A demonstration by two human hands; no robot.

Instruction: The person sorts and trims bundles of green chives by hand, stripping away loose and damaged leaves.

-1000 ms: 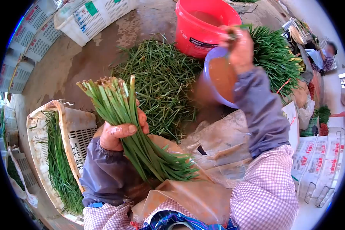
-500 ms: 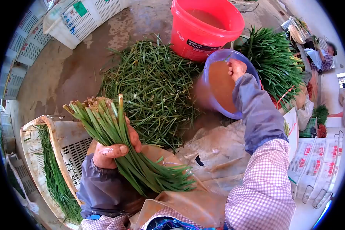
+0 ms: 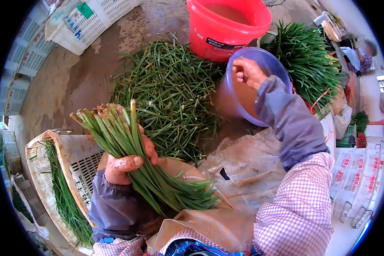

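Note:
My left hand (image 3: 128, 164) is wrapped round a bunch of garlic chives (image 3: 151, 177), its cut, brownish stalk ends up and to the left and its leaves trailing over my lap. Above the left side of a purple bucket (image 3: 229, 100) of brown water is my right hand (image 3: 249, 72), its fingers curled together. Whatever those fingers may hold is hidden or too small to make out. Between the left hand and the buckets a heap of loose green leaves and trimmings (image 3: 166, 94) covers the floor.
A red bucket (image 3: 219, 40) of murky water stands behind the purple one. To its right is a large pile of greens (image 3: 305, 64). A white crate (image 3: 68, 158) with greens is at my left; more crates (image 3: 94, 25) line the back left. A person (image 3: 362, 57) is at far right.
My right hand has moved left across the purple bucket, from its far side towards its left rim. The left hand keeps its hold on the bunch, nearly still.

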